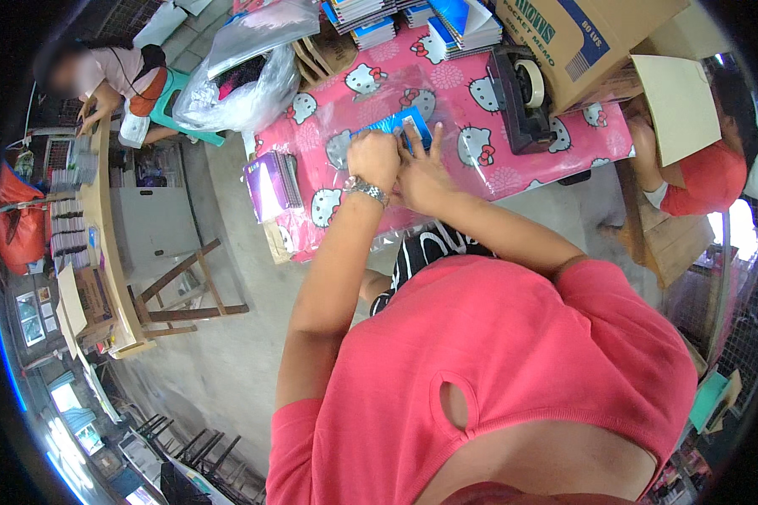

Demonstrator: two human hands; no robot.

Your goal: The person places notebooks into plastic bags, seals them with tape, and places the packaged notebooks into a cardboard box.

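A blue memo notebook (pixel 391 123) lies on the pink table cover, partly hidden by my hands. Clear plastic film (pixel 337 118) spreads around it. My left hand (pixel 374 160), with a metal-band watch (pixel 365 190) at its wrist, is closed at the notebook's near left side. What its fingers hold is hidden. Beside it my right hand (pixel 424 175) lies with fingers spread, their tips over the notebook's near edge. To the left sits a stack of purple spiral notebooks (pixel 273 183).
A black tape dispenser (pixel 522 101) and a cardboard box (pixel 589 42) stand at the right. Blue notebook stacks (pixel 463 29) and plastic bags (pixel 244 84) line the far side. Other people sit at far left (pixel 114 80) and right (pixel 703 185).
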